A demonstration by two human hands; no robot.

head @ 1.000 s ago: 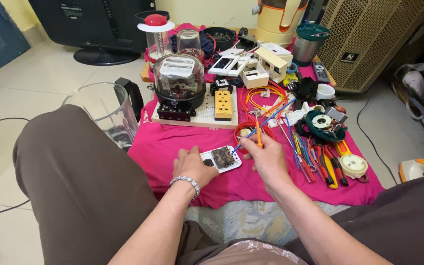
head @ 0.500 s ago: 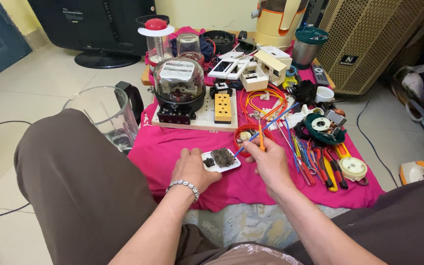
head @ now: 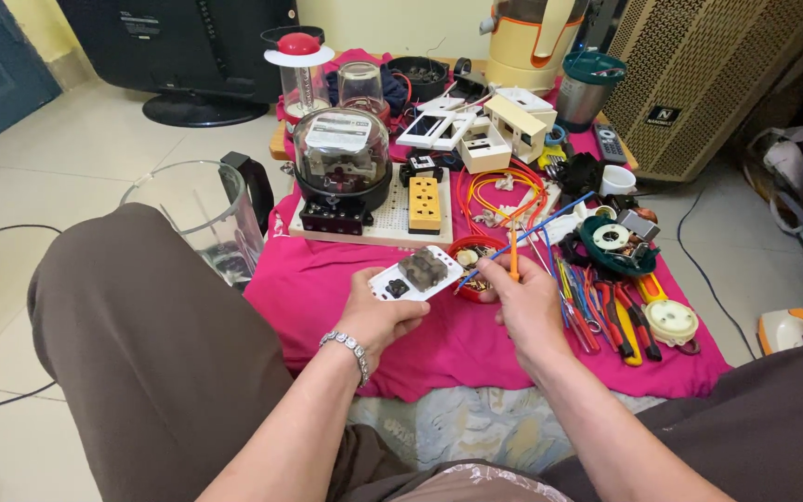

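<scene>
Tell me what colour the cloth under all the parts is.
Bright pink cloth, seen in the head view, the only one.

A switch plate (head: 417, 274) lies before the board (head: 378, 221) bearing a meter (head: 342, 158), wires (head: 504, 191) to their right.

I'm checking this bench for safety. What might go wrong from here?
The white switch plate sits only on the left hand's fingertips and might drop. The right hand holds an orange screwdriver near those fingers; a slip might jab them. The glass jug beside the knee might tip.
</scene>
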